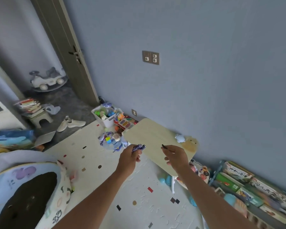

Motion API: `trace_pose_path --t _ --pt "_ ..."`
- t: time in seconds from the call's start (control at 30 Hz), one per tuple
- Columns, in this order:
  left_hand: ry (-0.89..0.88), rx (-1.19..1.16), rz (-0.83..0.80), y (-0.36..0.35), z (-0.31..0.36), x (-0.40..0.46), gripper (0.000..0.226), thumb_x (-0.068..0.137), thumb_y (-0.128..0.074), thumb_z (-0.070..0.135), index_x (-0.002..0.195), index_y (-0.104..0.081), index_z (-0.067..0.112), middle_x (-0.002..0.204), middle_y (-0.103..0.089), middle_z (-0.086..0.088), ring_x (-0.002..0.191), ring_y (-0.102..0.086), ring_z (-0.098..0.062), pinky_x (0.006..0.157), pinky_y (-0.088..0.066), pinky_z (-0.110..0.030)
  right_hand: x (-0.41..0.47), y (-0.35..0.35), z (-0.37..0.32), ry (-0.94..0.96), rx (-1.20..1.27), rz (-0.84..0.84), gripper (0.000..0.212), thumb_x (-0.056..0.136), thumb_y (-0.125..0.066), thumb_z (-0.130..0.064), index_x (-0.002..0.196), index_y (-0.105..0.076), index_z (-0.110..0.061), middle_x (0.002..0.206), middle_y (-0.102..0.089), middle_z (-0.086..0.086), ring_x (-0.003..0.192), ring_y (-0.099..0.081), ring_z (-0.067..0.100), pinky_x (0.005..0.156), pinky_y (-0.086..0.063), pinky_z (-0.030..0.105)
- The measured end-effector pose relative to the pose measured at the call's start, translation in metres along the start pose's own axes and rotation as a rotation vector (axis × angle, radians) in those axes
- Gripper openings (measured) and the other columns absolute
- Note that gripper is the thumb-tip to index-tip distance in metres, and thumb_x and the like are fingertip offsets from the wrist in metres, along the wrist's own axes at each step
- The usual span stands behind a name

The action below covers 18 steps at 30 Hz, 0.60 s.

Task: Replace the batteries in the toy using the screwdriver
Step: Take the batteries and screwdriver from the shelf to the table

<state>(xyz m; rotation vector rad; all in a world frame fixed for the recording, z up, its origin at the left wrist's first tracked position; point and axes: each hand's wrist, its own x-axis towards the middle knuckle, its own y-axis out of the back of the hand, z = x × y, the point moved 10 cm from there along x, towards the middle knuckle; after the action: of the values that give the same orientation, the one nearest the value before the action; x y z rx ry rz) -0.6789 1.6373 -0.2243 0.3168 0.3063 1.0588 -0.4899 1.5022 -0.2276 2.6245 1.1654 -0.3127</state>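
Note:
My left hand grips a small bundle of blue-and-white batteries, held over the near left edge of a low pale wooden table. My right hand pinches a thin dark tool, apparently the screwdriver, whose black tip sticks out above the tabletop. A small pale blue animal toy sits at the table's far right end, beside a yellowish flat toy. Both hands hover above the table, apart from each other.
A white bin of toys and loose toys lie on the floor left of the table. A row of children's books lines the wall at right. A padded seat fills the lower left. Shoes lie near the door.

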Motion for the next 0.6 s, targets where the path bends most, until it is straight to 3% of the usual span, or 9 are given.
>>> trace_pose_path --t 0.13,0.23,0.37,0.6 --pt "0.012 -0.006 -0.094 -0.017 -0.012 0.078 0.018 0.100 -0.050 0.004 0.098 -0.066 0.013 0.082 -0.066 -0.001 0.071 -0.059 -0.016 0.065 -0.057 -0.025 0.062 -0.007 0.001 -0.062 0.002 0.065 0.008 0.089 -0.073 -0.022 0.096 -0.076 -0.018 0.080 -0.071 0.000 0.062 -0.061 0.016 0.055 -0.053 0.028" --pt "0.014 -0.009 -0.182 -0.036 -0.022 0.137 0.015 0.099 -0.053 0.004 0.096 -0.065 0.012 0.078 -0.063 -0.003 0.069 -0.057 -0.016 0.058 -0.052 -0.018 0.108 -0.014 0.001 -0.084 0.017 0.132 0.007 0.090 -0.072 -0.023 0.094 -0.076 -0.020 0.079 -0.071 0.000 0.065 -0.062 0.016 0.061 -0.055 0.031" --pt "-0.023 0.008 -0.310 -0.066 -0.035 0.217 0.014 0.099 -0.054 0.004 0.100 -0.065 0.011 0.085 -0.066 -0.009 0.070 -0.057 -0.016 0.059 -0.054 -0.019 0.162 -0.018 0.009 -0.117 0.051 0.253 0.003 0.091 -0.071 -0.023 0.091 -0.074 -0.023 0.080 -0.070 0.000 0.067 -0.062 0.016 0.060 -0.054 0.029" --pt "-0.039 0.117 -0.474 -0.125 -0.064 0.318 0.015 0.100 -0.053 0.007 0.107 -0.065 0.013 0.096 -0.073 -0.015 0.073 -0.062 -0.015 0.059 -0.054 -0.016 0.241 -0.015 0.048 -0.209 0.079 0.381 0.015 0.093 -0.068 -0.024 0.105 -0.075 -0.018 0.089 -0.074 -0.001 0.069 -0.066 0.014 0.062 -0.057 0.029"
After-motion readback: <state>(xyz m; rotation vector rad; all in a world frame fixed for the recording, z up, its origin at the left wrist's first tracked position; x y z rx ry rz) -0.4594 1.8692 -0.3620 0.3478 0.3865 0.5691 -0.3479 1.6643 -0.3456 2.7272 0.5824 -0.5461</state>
